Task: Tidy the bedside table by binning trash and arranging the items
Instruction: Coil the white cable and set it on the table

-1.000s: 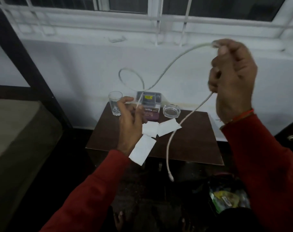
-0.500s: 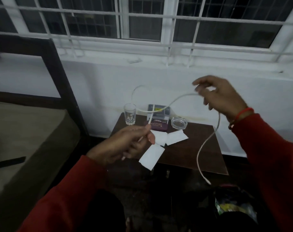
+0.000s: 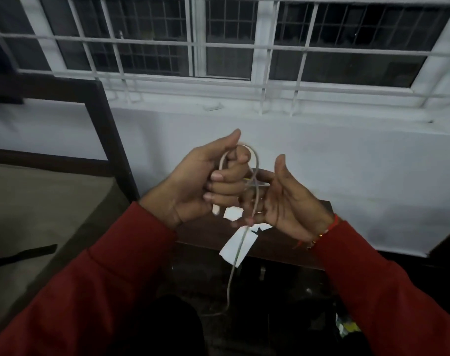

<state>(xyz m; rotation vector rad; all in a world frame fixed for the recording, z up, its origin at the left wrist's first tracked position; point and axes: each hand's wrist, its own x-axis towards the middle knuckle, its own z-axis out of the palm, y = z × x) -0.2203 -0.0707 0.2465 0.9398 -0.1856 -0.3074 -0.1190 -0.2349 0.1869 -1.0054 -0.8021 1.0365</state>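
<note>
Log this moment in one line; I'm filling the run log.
step: coiling cable | left hand: grips loop | right hand: guides cable | papers: on table

Person: long red sleeves on both arms; red thread band with small beads at the right wrist; hands bare.

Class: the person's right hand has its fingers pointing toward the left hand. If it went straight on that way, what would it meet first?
Probably the thin white cable looped between the hands, then the left hand gripping it; depth is unclear.
</note>
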